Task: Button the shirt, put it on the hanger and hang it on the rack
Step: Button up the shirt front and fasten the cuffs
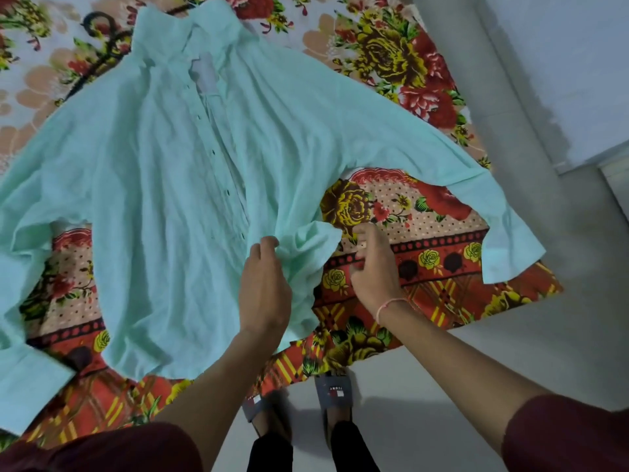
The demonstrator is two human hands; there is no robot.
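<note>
A mint-green long-sleeved shirt (163, 172) lies spread face up on a bed, collar at the far end, sleeves out to both sides. Its front placket with small dark buttons runs down the middle and looks partly unfastened near the hem. My left hand (263, 287) pinches the fabric at the lower front, beside the placket. My right hand (372, 267) holds the bunched lower right edge of the shirt next to it. A dark hanger (102, 52) lies on the bed beyond the shirt's left shoulder, partly hidden under the shirt.
The bed is covered with a floral sheet (408, 63) in red, yellow and cream. Its near edge runs diagonally; a grey floor (510, 352) lies to the right and below. My feet in slippers (333, 396) stand at the bed's edge. No rack is in view.
</note>
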